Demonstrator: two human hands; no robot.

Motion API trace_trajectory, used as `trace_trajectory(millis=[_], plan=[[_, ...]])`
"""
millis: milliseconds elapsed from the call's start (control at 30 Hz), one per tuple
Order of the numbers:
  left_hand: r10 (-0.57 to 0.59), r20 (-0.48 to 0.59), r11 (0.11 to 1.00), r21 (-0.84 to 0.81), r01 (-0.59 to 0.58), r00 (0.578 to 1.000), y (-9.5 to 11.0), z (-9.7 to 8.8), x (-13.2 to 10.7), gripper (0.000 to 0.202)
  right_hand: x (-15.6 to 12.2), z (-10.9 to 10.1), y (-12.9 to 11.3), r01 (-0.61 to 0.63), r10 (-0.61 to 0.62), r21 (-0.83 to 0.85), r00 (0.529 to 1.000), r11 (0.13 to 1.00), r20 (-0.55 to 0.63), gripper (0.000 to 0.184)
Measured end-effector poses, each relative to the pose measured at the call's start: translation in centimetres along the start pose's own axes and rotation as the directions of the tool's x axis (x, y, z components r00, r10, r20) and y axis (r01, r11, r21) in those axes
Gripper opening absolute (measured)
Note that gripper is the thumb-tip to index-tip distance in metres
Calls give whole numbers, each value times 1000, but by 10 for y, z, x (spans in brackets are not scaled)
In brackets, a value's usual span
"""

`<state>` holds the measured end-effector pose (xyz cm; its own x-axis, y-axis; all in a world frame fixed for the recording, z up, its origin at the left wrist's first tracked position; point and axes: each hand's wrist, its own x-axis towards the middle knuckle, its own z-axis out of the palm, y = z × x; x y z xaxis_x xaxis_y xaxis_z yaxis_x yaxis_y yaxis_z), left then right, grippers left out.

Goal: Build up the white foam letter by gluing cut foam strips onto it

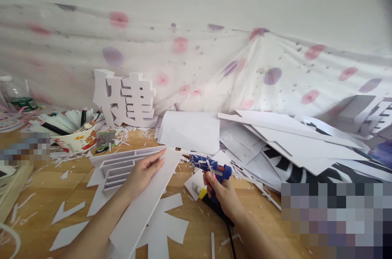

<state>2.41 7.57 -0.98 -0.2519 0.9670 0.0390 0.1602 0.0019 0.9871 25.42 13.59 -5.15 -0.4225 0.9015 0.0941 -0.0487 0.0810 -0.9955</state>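
My left hand [146, 172] is closed on a long white foam board strip [150, 200], which slants from the front toward the middle of the table. My right hand [222, 193] wraps round the handle of a blue hot glue gun [203, 163], its nozzle pointing left near the strip's far end. Scraps of white board cling to the gun's barrel. To the left of the strip lies a partly built white character [118, 171] with upright walls, partly hidden by my left hand and forearm. A yellow and black utility knife [211, 205] lies beneath my right hand.
A finished white character [125, 98] stands at the back. A paper bowl [76, 140] full of glue sticks is at left. White sheets [294, 136] pile up at right. Cut pieces [167, 222] and shavings litter the wooden table [260, 226]. A black cord [231, 240] runs toward the front.
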Motion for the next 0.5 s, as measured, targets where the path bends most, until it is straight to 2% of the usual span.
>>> trace_trajectory(millis=[500], plan=[[7,-6,1000,-11,-7,1000,-3,-2,1,56,-5,3,-11,-46,49,-52,997,998,66,50]])
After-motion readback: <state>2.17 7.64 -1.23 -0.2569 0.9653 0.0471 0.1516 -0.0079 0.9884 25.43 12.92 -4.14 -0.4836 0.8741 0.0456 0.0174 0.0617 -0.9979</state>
